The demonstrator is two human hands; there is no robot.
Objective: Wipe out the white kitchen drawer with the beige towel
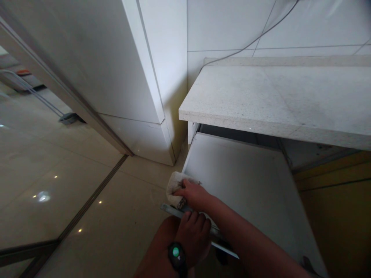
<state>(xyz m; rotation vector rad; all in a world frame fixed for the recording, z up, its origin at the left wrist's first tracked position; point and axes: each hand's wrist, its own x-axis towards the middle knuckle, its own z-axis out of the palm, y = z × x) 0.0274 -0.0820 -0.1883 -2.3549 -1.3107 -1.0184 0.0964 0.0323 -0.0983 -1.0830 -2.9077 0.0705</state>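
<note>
My right hand [193,193] grips a folded whitish cloth [174,183] at the left edge of a pulled-out white drawer panel [232,166]. The cloth bends over that edge, and its underside is hidden. Just below, my left hand [194,231], with a black watch [177,255] on its wrist, has its fingers curled over a greyish rail [171,209] along the drawer's near side. My right forearm crosses over the panel from the lower right.
A pale stone countertop [261,96] overhangs the drawer. To the left stands a tall white cabinet [121,69], with a floor track [92,197] running past it. A thin cable [246,48] hangs along the wall. Yellow cabinet fronts [336,193] are at the right.
</note>
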